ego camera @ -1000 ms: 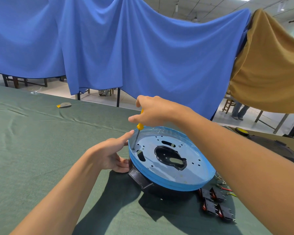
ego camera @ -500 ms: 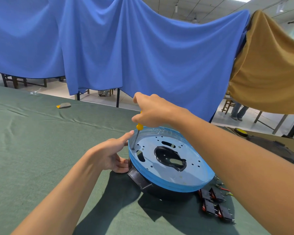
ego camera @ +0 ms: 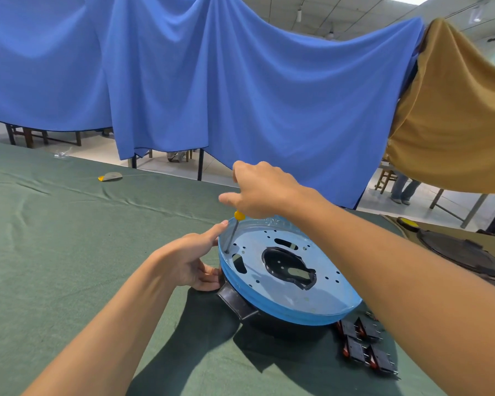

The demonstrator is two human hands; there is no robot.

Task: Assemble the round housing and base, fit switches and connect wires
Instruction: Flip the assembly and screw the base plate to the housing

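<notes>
The round housing (ego camera: 286, 270), a black shell topped by a blue-filmed plate with punched holes and a dark central cutout, sat on the green tablecloth (ego camera: 69, 238) and served as the centre of the scene. Nearest the viewer, just to the housing's near right, a cluster of black switches (ego camera: 365, 347) with red faces lay on the cloth, partly under the right forearm. At the housing's near-left edge a black tab handle (ego camera: 236, 304) stuck out. Against the housing's left side the left hand (ego camera: 189, 264) braced the rim, fingers curled against the black shell below and the index finger stretched up along the blue edge; it gripped nothing else. Above the housing's far-left rim the right hand (ego camera: 265, 192) was clamped around the yellow handle of a screwdriver (ego camera: 235, 230), whose thin shaft stood nearly upright with its tip on the plate close to the rim. Right of the housing and well apart lay a dark round part (ego camera: 463, 255). Far left beyond the housing a small grey and yellow object (ego camera: 110, 176) rested on the cloth. Behind everything hung blue drapes (ego camera: 212, 81) and an ochre drape (ego camera: 455, 115).
</notes>
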